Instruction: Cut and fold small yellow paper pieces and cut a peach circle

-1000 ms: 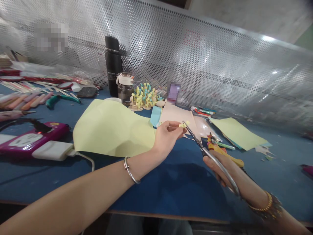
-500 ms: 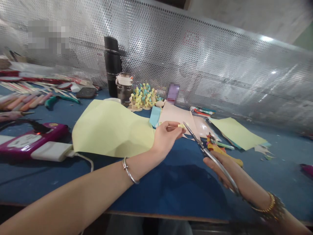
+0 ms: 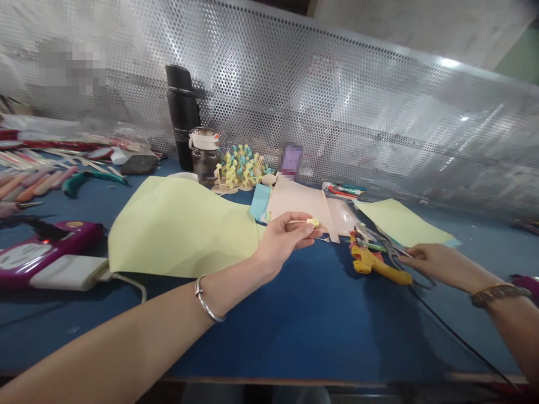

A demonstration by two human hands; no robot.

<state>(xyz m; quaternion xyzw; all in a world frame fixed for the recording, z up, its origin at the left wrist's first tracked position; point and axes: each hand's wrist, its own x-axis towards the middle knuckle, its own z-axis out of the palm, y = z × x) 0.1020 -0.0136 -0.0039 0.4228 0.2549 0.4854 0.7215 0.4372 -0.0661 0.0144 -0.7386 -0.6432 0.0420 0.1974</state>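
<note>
Head camera — left hand (image 3: pixel 284 238) pinches a small yellow paper scrap (image 3: pixel 313 222) above the blue counter (image 3: pixel 295 331), just right of a pale yellow sheet (image 3: pixel 181 235) — right hand (image 3: pixel 438 262), open, rests on steel scissors (image 3: pixel 393 255) beside a yellow-handled tool (image 3: pixel 373 265).

left hand (image 3: pixel 282 238) raised and pinching, right hand (image 3: pixel 438 262) extended low

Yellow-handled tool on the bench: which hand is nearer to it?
Right hand: its fingertips are just right of the yellow-handled tool. Left hand, pinching a yellow paper scrap, is farther off to the tool's left.
</note>
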